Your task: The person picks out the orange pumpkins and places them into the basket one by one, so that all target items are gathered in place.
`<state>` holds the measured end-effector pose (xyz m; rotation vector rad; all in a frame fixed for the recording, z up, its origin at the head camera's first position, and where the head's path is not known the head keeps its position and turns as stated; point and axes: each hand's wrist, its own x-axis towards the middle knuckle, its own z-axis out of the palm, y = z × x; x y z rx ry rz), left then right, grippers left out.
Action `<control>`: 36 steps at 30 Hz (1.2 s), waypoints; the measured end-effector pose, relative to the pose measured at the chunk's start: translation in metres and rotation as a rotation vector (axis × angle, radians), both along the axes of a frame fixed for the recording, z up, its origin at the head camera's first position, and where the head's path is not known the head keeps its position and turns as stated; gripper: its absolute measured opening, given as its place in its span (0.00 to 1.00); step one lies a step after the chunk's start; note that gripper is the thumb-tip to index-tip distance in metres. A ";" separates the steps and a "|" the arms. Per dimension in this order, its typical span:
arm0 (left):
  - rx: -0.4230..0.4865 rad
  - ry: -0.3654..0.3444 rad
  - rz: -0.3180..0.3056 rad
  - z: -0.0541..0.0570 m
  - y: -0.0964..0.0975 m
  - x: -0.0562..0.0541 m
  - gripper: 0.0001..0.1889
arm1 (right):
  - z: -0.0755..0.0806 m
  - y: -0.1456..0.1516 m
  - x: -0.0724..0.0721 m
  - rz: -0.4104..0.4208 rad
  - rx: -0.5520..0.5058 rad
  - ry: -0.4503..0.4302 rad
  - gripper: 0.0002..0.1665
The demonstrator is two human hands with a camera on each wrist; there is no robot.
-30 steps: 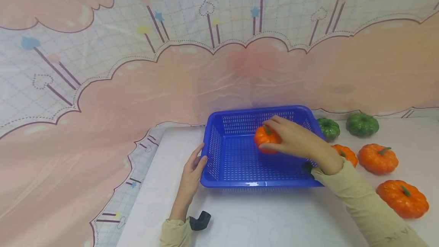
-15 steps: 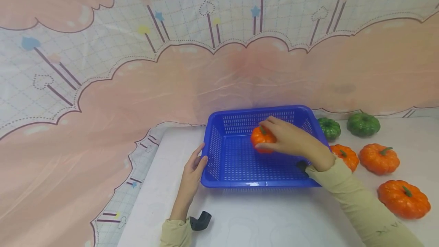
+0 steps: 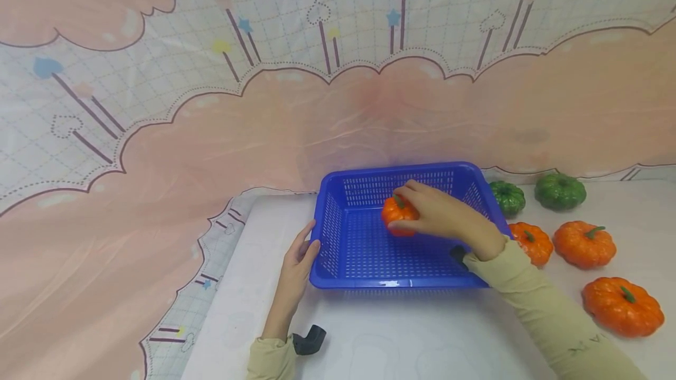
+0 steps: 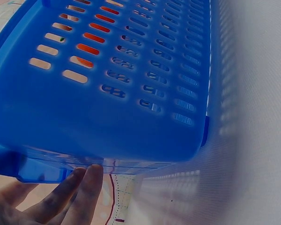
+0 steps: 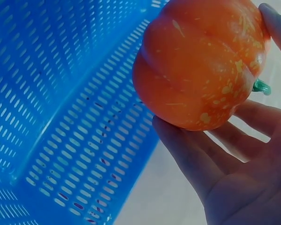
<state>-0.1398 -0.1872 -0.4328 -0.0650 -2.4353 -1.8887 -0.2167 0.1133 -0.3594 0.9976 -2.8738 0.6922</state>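
Note:
In the head view, my right hand (image 3: 440,211) grips a small orange toy pumpkin (image 3: 397,213) with a green stem inside the blue plastic basket (image 3: 409,283). Thumb and fingertips sit on opposite sides of the pumpkin (image 5: 201,65) in the right wrist view, and the perforated basket wall shows beyond it. My left hand (image 3: 297,264) holds the basket's left rim, thumb at the top edge. Seen from the left wrist, its fingers (image 4: 86,192) reach the basket (image 4: 93,122) from below, and orange shows through the slots.
To the right of the basket stand two green pumpkins (image 3: 560,192) and three orange pumpkins (image 3: 584,244). A patterned pink and white cloth (image 3: 369,110) hangs behind the white table (image 3: 401,333). A black wrist-camera piece (image 3: 310,340) sticks out by the left sleeve.
My right hand has moved a little to the left inside the basket, carrying the orange pumpkin. The left hand and the basket have stayed in place.

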 end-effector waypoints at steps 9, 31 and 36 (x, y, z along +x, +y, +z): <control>-0.014 0.000 0.002 0.001 0.000 0.000 0.28 | -0.001 -0.004 -0.002 0.001 0.003 -0.053 0.41; -0.009 0.009 0.001 -0.001 -0.001 0.000 0.28 | -0.009 -0.016 -0.013 0.007 -0.001 -0.097 0.40; -0.003 0.005 0.002 0.000 -0.001 0.000 0.28 | -0.011 -0.018 -0.016 0.004 -0.005 -0.114 0.41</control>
